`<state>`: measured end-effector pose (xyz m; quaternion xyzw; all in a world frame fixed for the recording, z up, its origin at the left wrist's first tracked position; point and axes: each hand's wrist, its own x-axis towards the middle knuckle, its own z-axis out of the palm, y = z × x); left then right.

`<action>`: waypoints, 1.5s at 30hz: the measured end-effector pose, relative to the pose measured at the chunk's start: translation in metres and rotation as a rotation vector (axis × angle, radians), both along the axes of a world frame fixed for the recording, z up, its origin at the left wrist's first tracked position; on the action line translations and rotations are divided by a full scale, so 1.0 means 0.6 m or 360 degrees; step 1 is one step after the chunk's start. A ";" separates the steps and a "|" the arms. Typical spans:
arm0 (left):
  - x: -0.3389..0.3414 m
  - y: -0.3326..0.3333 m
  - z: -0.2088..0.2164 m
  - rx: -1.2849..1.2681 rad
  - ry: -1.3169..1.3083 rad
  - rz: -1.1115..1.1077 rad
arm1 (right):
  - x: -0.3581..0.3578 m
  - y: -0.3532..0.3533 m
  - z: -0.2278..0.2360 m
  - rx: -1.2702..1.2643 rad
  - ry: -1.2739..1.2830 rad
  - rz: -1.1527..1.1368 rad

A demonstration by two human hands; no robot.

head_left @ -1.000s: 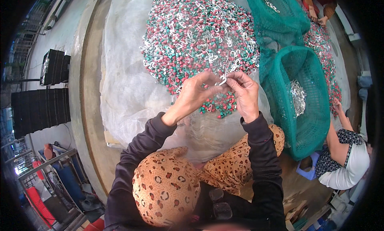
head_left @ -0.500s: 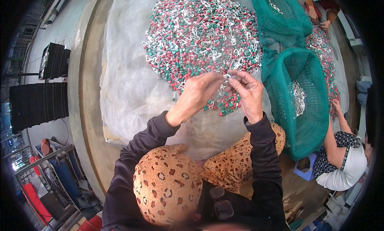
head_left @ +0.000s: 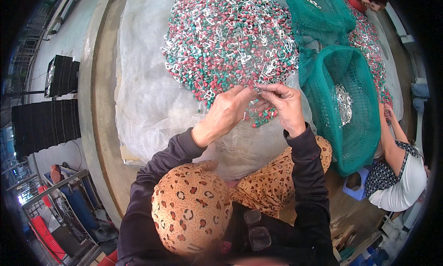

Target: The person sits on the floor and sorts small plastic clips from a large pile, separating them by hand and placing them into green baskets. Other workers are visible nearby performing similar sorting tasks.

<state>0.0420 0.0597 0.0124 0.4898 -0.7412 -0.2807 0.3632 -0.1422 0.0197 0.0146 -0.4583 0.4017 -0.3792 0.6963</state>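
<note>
Pale sheet [head_left: 143,114], far end cut off, bears heap [head_left: 230,40] of red, green, white bits; green basket [head_left: 367,127] at right. Right hand [head_left: 288,108], fingertips nearly closed, pinches small piece [head_left: 257,87], mostly hidden, over heap's near edge; left hand [head_left: 224,111] alongside, grip cannot be told.

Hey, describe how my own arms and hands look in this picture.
Your left hand and right hand are bare, without gloves. Both arms wear long, dark, nearly black sleeves, ending at the wrists in dark cuffs.
</note>
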 end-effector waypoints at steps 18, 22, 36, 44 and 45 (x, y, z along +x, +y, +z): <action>0.021 -0.002 -0.026 -0.0046 0.0085 0.0161 | 0.034 0.002 -0.025 -0.0095 0.0160 -0.0132; 0.019 -0.005 -0.037 0.0344 0.0733 0.0177 | 0.021 -0.008 -0.016 0.0059 -0.0140 -0.0165; 0.031 -0.003 -0.020 0.1096 0.1395 0.0020 | 0.017 -0.001 -0.017 -0.0703 0.0101 -0.0203; -0.005 0.005 -0.046 0.0571 0.1339 0.0324 | 0.049 0.017 -0.022 0.0126 -0.0159 -0.0297; -0.007 0.006 -0.049 0.0504 0.1256 0.0338 | 0.048 0.017 -0.026 0.0057 -0.0190 -0.0281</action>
